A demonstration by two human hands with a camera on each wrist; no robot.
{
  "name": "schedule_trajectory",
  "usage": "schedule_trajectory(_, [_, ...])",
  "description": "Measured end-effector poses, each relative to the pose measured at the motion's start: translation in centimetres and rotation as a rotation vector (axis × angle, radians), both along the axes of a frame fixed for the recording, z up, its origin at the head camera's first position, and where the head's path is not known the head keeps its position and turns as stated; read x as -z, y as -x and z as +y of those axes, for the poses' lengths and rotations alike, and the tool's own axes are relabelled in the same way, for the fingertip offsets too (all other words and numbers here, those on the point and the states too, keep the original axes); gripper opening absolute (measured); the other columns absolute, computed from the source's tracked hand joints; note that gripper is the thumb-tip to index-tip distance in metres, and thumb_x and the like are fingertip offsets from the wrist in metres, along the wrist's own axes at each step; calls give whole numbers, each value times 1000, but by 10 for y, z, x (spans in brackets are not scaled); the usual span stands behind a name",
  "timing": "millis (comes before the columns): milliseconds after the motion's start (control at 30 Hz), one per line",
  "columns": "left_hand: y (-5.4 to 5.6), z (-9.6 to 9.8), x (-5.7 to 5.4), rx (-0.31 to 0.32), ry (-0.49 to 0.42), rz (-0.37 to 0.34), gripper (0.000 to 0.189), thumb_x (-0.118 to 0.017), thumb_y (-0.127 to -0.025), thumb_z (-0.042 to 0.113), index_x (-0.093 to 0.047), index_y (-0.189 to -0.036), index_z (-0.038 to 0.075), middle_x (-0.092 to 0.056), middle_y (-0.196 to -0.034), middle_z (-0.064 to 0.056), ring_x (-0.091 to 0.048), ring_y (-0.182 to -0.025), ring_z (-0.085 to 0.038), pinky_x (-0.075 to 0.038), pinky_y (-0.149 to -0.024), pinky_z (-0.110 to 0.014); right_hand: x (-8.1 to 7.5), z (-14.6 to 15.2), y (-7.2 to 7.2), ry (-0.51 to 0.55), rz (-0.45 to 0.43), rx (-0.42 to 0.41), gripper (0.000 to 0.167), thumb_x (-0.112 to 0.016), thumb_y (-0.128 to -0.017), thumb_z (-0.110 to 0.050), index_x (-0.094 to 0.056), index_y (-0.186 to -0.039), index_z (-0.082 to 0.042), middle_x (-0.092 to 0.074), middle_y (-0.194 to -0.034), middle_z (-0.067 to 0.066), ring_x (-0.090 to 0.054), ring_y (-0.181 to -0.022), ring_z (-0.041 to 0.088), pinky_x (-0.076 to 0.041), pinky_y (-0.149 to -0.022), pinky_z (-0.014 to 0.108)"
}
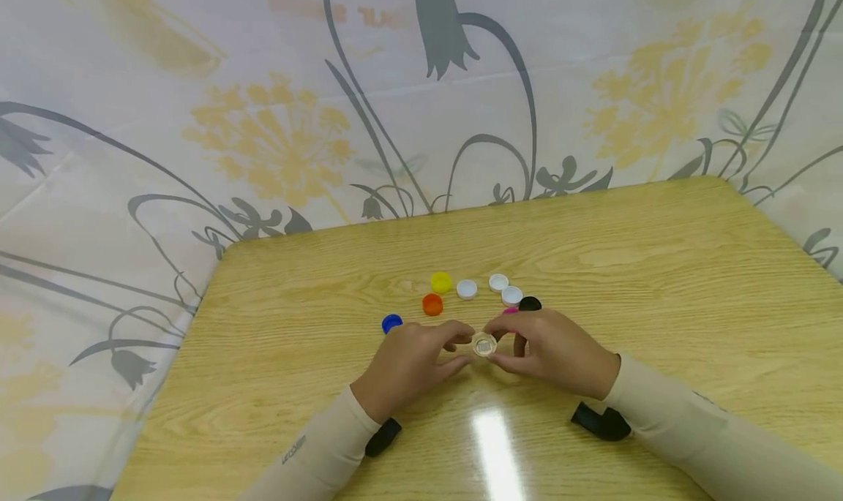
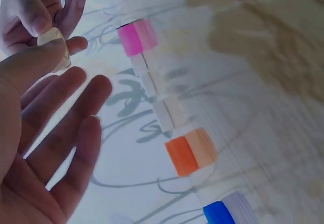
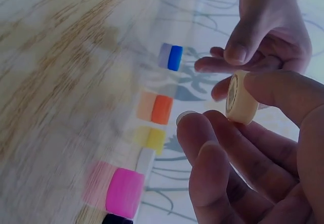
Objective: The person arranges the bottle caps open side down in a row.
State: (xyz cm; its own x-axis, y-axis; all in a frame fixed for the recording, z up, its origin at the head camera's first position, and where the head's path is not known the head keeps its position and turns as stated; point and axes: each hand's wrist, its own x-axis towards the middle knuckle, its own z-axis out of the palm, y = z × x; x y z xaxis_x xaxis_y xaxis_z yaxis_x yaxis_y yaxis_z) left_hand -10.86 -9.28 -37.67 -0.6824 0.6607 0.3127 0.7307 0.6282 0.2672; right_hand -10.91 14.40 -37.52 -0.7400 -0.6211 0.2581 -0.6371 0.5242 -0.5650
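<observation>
A pale beige bottle cap (image 1: 484,344) is raised a little off the table, its hollow side facing up in the head view. My right hand (image 1: 563,351) pinches it by the rim between thumb and fingers; the right wrist view shows the thumb on the cap's wall (image 3: 245,100). Close by on the other side is my left hand (image 1: 411,358), thumb and index fingertip near the rim, other fingers loosely extended. Whether the left fingertips touch the cap is hard to tell. Just beyond the hands lie a pink cap (image 3: 125,192) and a black cap (image 1: 530,303).
Farther back on the wooden table (image 1: 296,355) lie a blue cap (image 1: 391,323), an orange cap (image 1: 432,304), a yellow cap (image 1: 441,282) and white caps (image 1: 467,289). A floral cloth (image 1: 395,121) hangs behind the table's far edge. Black wrist straps show under both sleeves.
</observation>
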Motion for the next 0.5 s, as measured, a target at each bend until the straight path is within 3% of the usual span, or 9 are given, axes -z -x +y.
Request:
schedule_trajectory(100, [0, 0, 1, 32, -19, 141, 29, -81, -85, 31, -71, -107, 17, -78, -90, 7, -72, -73, -2, -50, -58, -12, 0, 0, -1, 20, -14, -5, 22, -77, -89, -19, -73, -108, -9, -72, -84, -4, -54, -60, -7, -47, -52, 15])
schedule_trajectory(200, [0, -1, 1, 50, -45, 219, 27, -83, -83, 30, -72, -103, 16, -78, -85, 7, -71, -68, -1, -45, -53, -9, 0, -1, -1, 41, -25, -9, 22, -76, -90, -19, -73, -109, -9, -74, -90, -1, -57, -62, -7, -48, -53, 16])
schedule_trajectory(300, [0, -3, 2, 57, -65, 240, 26, -83, -82, 29, -72, -102, 16, -78, -85, 6, -71, -68, -1, -43, -52, -7, 1, -1, -1, 67, -43, -15, 22, -75, -91, -19, -73, -110, -8, -75, -97, 3, -60, -65, -6, -50, -56, 16])
schedule_trajectory(500, [1, -2, 1, 60, -104, 203, 23, -82, -84, 27, -75, -101, 13, -79, -89, 5, -72, -71, -1, -45, -55, -6, -1, 0, -2, 122, -56, -8, 24, -71, -94, -18, -73, -115, -6, -76, -99, 5, -63, -66, -5, -52, -57, 18])
